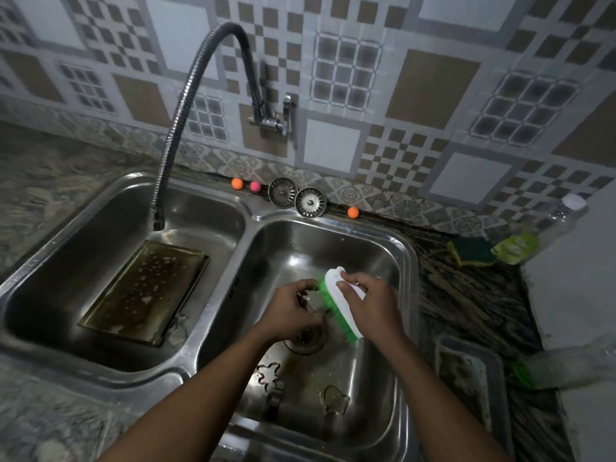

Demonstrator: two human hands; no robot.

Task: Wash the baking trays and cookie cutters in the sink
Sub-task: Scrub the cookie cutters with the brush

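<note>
Over the right basin [376, 248] of the steel double sink, my left hand [290, 311] grips a small metal cookie cutter [313, 300], partly hidden by my fingers. My right hand [373, 305] holds a white scrub brush with green bristles [340, 305], its bristles against the cutter. Two more cookie cutters lie on the basin floor: a flower-like one [267, 375] and a rounded one [335, 398]. A rectangular baking tray [146, 291] with soapy spots lies in the left basin [83, 248].
A flexible faucet hose [173, 128] hangs over the left basin. Two sink strainers [296, 196] and small coloured balls [352, 212] sit on the back ledge. A green sponge [470, 250], a soap pouch [515, 248] and another tray [466, 365] lie on the right counter.
</note>
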